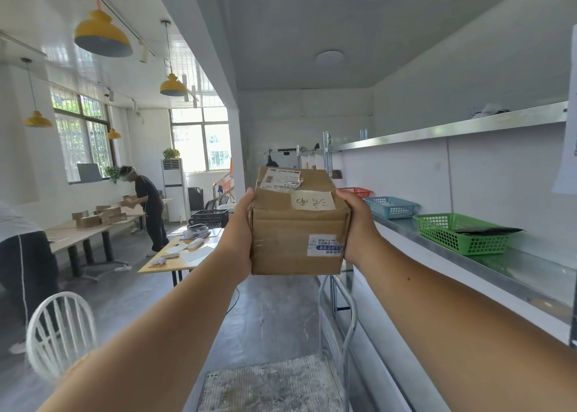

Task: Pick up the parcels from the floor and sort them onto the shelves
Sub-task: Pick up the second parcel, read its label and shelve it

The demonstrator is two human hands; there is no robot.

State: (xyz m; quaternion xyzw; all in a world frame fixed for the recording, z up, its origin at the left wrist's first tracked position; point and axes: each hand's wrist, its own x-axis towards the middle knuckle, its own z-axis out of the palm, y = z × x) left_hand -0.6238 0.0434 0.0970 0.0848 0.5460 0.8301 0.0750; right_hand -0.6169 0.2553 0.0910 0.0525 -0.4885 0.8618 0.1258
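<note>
A brown cardboard parcel [296, 236] with a shipping label, a handwritten paper tag and a blue-and-white sticker is held up at arm's length in the middle of the view. My left hand [240, 224] grips its left side and my right hand [356, 221] grips its right side, fingers wrapped round the far edges. The metal shelves [468, 252] run along the wall on the right, level with the parcel and slightly beyond it.
On the middle shelf stand a green basket [459, 233] holding a dark flat packet, a blue basket [390, 207] and a red basket [356, 191]. An upper shelf [452, 129] runs above. A white step stool [281, 380] is below me. A white chair [59, 333], tables and two people are left.
</note>
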